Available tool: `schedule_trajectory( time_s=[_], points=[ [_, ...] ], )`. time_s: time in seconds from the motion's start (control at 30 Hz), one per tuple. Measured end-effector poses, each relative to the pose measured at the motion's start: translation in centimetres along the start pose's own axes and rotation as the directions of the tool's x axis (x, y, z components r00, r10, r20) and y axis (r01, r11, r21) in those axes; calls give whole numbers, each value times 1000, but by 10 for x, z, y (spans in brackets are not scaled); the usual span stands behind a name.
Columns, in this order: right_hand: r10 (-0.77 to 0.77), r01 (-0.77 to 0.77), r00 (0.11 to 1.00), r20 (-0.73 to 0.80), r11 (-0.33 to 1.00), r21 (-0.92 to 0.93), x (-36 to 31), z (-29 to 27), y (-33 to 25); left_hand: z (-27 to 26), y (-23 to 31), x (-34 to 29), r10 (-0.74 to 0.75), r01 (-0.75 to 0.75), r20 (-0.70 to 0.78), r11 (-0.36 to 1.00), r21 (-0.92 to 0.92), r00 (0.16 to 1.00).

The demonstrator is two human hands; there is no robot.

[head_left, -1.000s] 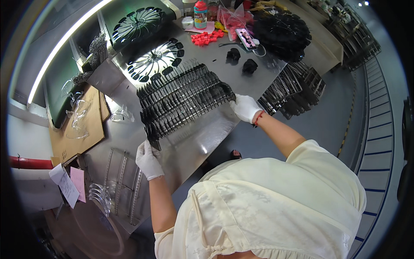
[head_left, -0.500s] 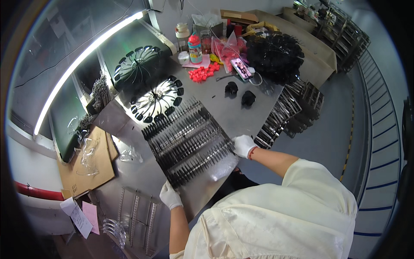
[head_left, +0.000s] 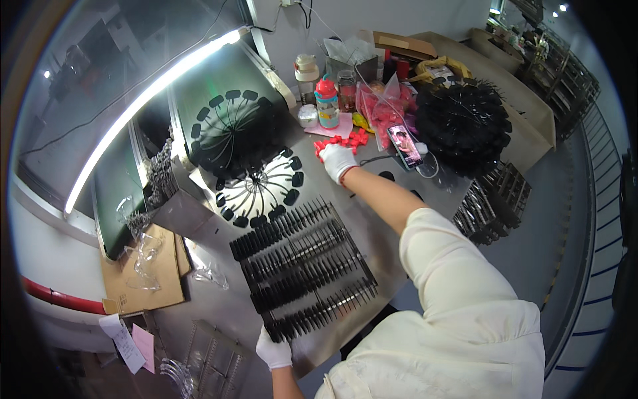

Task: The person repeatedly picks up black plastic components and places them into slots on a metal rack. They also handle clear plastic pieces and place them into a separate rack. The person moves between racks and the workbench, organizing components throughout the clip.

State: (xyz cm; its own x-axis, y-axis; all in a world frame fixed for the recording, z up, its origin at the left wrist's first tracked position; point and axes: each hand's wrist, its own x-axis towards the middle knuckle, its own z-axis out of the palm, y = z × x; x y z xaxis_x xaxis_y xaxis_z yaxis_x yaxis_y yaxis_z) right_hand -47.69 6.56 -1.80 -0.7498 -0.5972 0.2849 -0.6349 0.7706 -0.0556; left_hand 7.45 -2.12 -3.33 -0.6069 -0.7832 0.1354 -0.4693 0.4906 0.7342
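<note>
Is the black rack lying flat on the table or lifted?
Flat. The rack rests on the metal table; the left hand grips its near corner, and the right hand is away at the red clips.

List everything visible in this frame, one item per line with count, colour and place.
Rack of comb-like strips: one, black, on the metal table near the person.
Metal table: one, silvery, centre.
Spoked wheel holder: one, white with black tips, behind the rack.
Small clips: a pile, red, far side of the table.
Bottle: one, red cap, by the clips.
Phone: one, screen lit, right of the clips.
Spiky bundle: one, black, far right.
Cardboard: one, brown, left.
Left hand: white glove, at the rack's near corner.
Right hand: white glove, at the red clips.
</note>
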Motion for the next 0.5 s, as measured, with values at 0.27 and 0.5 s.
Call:
schedule_trajectory(
  time_s=[0.27,0.5],
  points=[
    [50,-50,999,0,999,20,8,44,-30,7,-48,-11,-199,192,-6,952,-240,980],
    [155,-171,984,86,960,224,-23,7,11,18,-41,18,-314,257,45,676,-691,948]
  ],
)
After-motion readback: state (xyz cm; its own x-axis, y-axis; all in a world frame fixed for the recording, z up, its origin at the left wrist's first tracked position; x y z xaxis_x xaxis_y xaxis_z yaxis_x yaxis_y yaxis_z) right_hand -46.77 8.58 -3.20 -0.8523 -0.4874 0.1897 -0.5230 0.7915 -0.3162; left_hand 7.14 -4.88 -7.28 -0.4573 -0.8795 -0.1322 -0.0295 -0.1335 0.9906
